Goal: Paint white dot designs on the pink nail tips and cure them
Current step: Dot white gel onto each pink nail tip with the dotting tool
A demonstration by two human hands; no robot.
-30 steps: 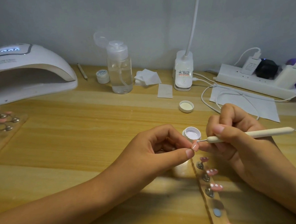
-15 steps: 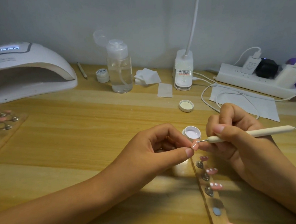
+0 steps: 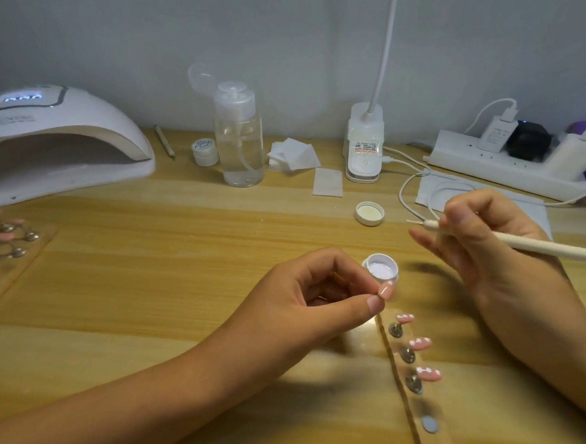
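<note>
While left fingers (image 3: 372, 301) pinch nail tip (image 3: 387, 290), dotting tool (image 3: 526, 243) apparently apart.

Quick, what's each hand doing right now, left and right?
Left hand: closed, pinching a pink nail tip between thumb and forefinger.
Right hand: closed, holding the dotting pen.

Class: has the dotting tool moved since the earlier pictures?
Yes. The dotting tool lifted up and right, away from the paint pot, toward the loose lid.
</note>
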